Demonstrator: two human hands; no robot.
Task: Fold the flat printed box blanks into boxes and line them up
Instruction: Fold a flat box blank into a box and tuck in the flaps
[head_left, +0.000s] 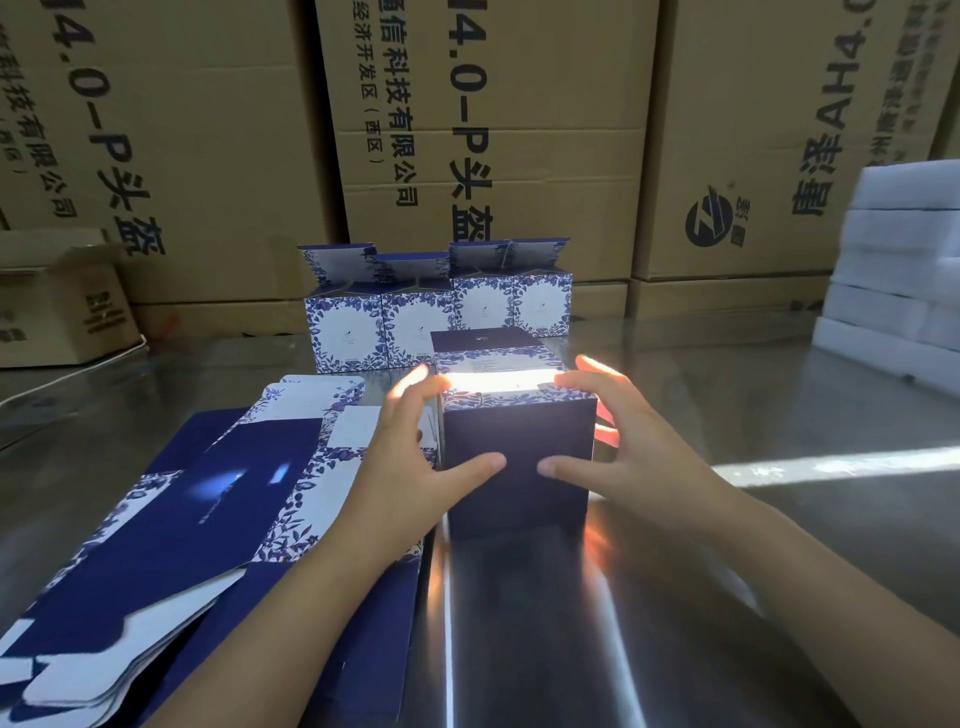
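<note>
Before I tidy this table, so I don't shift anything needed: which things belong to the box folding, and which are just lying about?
Job: dark blue box, gripped by left hand and right hand; stack of flat blanks; row of folded boxes behind.
Lying about: big brown cartons; white foam blocks; small open carton at left.

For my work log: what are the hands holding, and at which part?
The left hand and right hand grip the dark box by its sides, thumbs on its near face.
</note>
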